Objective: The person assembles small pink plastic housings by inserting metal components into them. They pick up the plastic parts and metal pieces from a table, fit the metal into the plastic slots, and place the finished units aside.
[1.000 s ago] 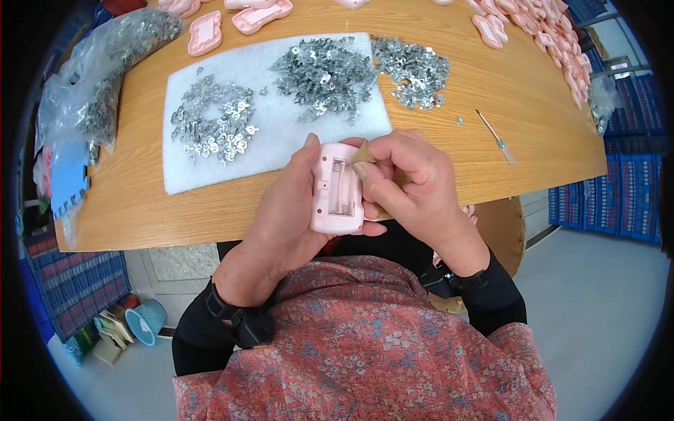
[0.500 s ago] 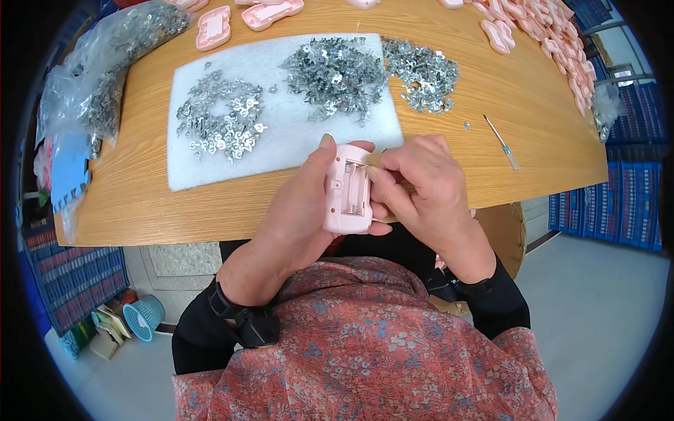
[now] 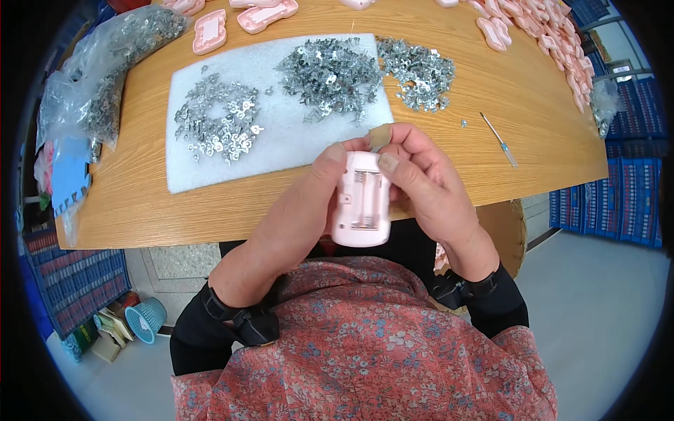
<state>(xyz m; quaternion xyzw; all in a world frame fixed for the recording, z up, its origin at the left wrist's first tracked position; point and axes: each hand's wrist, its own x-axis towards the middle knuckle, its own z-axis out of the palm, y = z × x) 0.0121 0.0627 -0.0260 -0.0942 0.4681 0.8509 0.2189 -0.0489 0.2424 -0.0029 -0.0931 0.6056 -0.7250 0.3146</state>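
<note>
The left hand (image 3: 302, 203) comes in from the near left, its forearm angled toward the far right and its thumb lying along the left edge of a pale-pink, rounded plastic housing (image 3: 366, 203). The right hand (image 3: 435, 186) reaches in from the near right, wrist bent inward, its thumb pressed on the housing's far right corner and its index finger, wearing a tan tip covering (image 3: 380, 136), curled beyond the far end. Both hands are closed on the housing; the fingers beneath it are hidden. It sits between them at the near edge of the wood-grain table (image 3: 491, 179), open battery compartment facing up, just nearer than a white rectangular foam sheet (image 3: 281, 151).
</note>
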